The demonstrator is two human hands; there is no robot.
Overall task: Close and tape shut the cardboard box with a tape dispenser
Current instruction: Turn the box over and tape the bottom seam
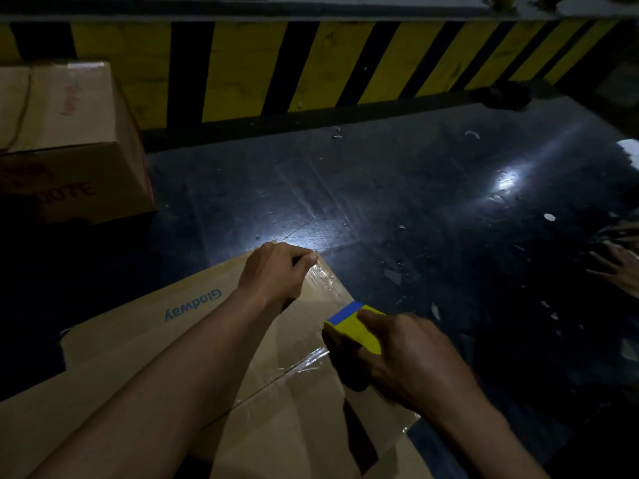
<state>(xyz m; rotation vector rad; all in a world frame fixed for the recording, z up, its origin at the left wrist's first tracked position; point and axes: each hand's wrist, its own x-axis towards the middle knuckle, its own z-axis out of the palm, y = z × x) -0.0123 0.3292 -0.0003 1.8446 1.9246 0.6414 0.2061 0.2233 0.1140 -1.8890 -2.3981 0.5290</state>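
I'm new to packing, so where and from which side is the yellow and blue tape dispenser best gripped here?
Grip the tape dispenser by its yellow body, from above and behind, as the right hand does now. Its blue front end points along the taped seam toward the left hand at the cardboard box corner, so that end stays uncovered.

The cardboard box (145, 344) is tan with blue lettering; the tape dispenser (354, 328) is yellow and blue; the barrier (311, 67) has yellow-and-black diagonal stripes; the floor (415, 202) is glossy black.

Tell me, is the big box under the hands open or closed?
Closed. The cardboard box has its top flaps folded flat, and shiny clear tape runs over them. The left hand presses on top.
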